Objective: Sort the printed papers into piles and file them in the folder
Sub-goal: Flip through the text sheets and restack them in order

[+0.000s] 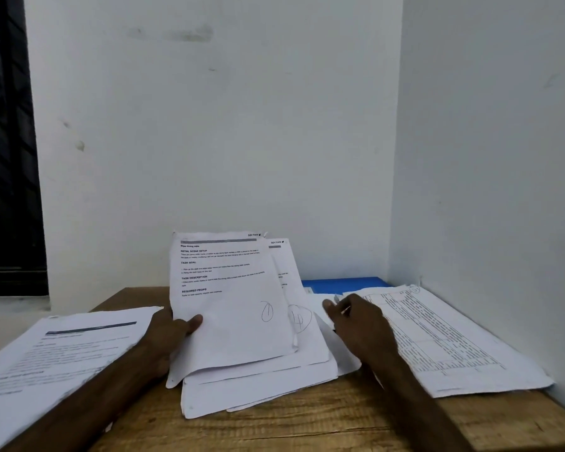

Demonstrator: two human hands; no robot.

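My left hand (pixel 173 327) grips the left edge of a printed sheet (pixel 229 298), thumb on its face, tilting it up off the middle stack of papers (pixel 258 383). A second sheet with a circled number (pixel 302 318) stands just behind it. My right hand (pixel 356 321) holds a pen (pixel 340 305) over the right side of that stack. One pile of text pages (pixel 59 347) lies at the left. A pile of table-printed pages (pixel 444 340) lies at the right. The blue folder (pixel 343 283) lies flat at the back, partly under papers.
The wooden table (pixel 307 425) stands in a corner, with white walls (pixel 209 125) behind and to the right. A dark window (pixel 7 141) is at the far left. Bare wood shows along the table's front edge.
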